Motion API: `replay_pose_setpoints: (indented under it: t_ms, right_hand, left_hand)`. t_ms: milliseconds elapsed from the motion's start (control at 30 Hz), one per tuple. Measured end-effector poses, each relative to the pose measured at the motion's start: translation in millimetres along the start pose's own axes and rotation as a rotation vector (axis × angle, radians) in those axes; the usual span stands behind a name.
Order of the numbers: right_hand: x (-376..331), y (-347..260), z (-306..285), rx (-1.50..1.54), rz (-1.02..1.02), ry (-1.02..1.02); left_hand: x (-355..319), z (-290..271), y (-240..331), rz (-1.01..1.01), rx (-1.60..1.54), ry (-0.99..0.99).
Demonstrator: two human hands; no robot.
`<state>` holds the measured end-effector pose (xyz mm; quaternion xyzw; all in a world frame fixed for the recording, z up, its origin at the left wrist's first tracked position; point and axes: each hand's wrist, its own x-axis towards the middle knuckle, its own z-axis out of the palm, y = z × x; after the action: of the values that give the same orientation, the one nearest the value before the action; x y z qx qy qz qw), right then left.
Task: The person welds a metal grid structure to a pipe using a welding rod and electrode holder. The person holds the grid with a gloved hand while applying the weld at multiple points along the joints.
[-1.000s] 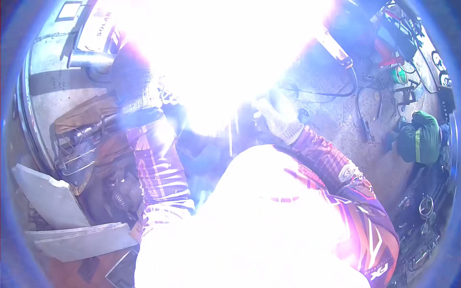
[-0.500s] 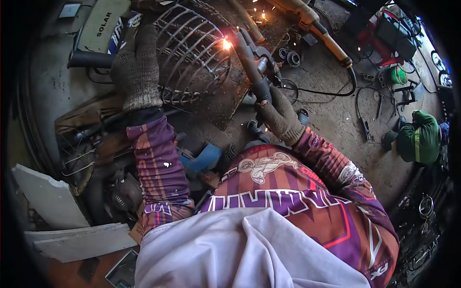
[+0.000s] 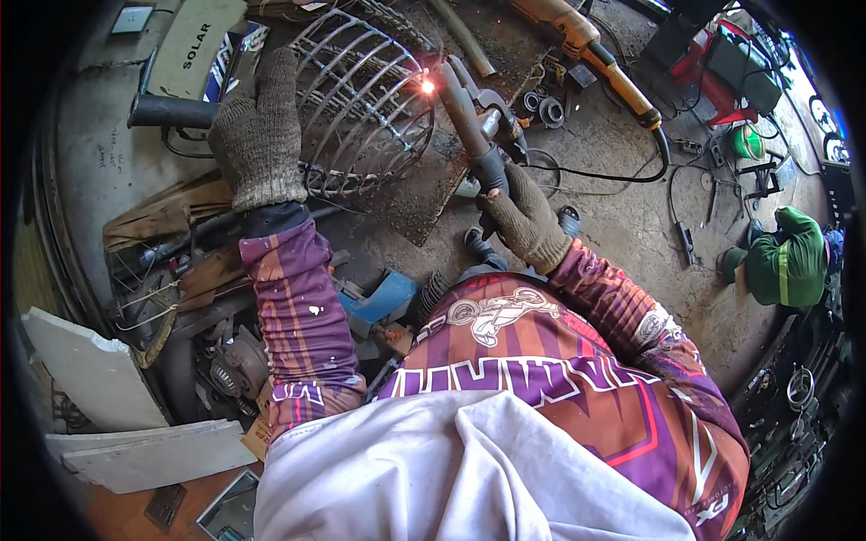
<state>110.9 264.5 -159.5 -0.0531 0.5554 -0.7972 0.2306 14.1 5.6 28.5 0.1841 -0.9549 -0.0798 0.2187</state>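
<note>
A knitted, dirty grey-brown glove covers my left hand (image 3: 259, 135), whose fingers stretch forward beside a curved metal-rod cage (image 3: 361, 99). Any contact between fingers and cage is hard to make out. Next to that glove lies the end of a black tube (image 3: 171, 113). My right hand (image 3: 528, 219), gloved alike, is closed around the dark handle of a welding tool (image 3: 465, 113). The tool slants up and left, its tip by the cage's right rim. A bright orange-white glow (image 3: 428, 87) burns there. Beside the tool is a metal clamp (image 3: 511, 135).
An orange power tool (image 3: 586, 41) with a black cable lies at the upper right. A metal tube (image 3: 462, 36) is beyond the cage. A person in green (image 3: 787, 257) crouches at the right. White boards (image 3: 90, 370) and metal scraps are at the left.
The glow at the tool's tip has shrunk, and the flying sparks have mostly gone. The tip has shifted slightly down and right. My left hand stays nearly where it was.
</note>
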Motion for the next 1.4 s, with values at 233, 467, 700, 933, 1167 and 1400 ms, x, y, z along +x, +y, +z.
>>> replay_pose_setpoints:
  t_ms: [233,467,700,933,1167,1400]
  right_hand:
    - [1,5,-1,-0.013,-0.025,0.014]
    - [4,24,-2,0.227,-0.01,-0.112]
    - [5,33,-1,-0.086,-0.198,0.014]
    - [-1,5,-2,-0.305,-0.355,0.138]
    - [0,14,-7,-0.129,-0.09,0.045]
    - [0,10,-4,-0.035,-0.046,0.015]
  left_hand:
    - [-12,-7,23,-0.023,-0.109,0.014]
    - [-8,-3,-3,0.311,0.147,-0.031]
    - [-21,-11,8,0.195,0.002,0.015]
    - [-20,-10,20,0.059,-0.098,-0.003]
    - [-18,-11,21,0.016,-0.126,-0.006]
    - [-10,-12,20,-0.006,-0.117,-0.018]
